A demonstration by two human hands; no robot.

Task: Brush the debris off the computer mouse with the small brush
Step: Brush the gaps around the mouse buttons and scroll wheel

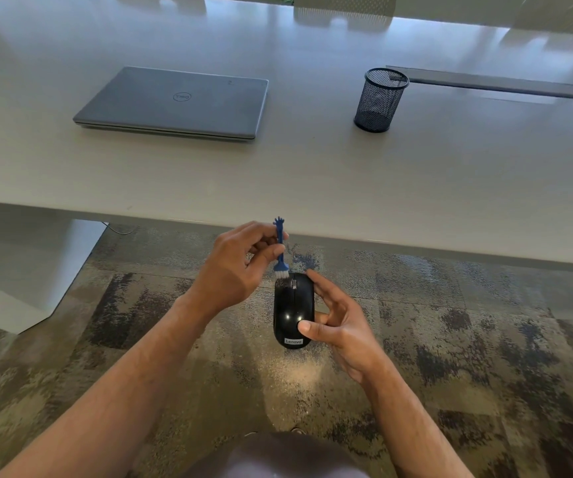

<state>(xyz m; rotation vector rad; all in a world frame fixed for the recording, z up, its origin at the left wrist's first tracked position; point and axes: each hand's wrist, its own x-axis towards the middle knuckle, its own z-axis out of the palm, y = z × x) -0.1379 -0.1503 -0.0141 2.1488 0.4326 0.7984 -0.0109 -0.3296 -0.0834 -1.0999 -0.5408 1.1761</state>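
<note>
A glossy black computer mouse (292, 310) with a Lenovo label is held in the air over the carpet, in front of the table edge. My right hand (338, 326) grips it from the right side, thumb on its rear top and fingers along its far side. My left hand (240, 267) pinches a small blue brush (280, 250) upright by its handle. The brush's white bristles point down and touch the mouse's front left corner, near the scroll wheel. No debris is clear enough to make out.
A white table (312, 174) spans the upper half; its near edge runs just beyond my hands. On it lie a closed grey Dell laptop (174, 103) at left and a black mesh pen cup (380, 100) at right. Patterned carpet (450, 339) is below.
</note>
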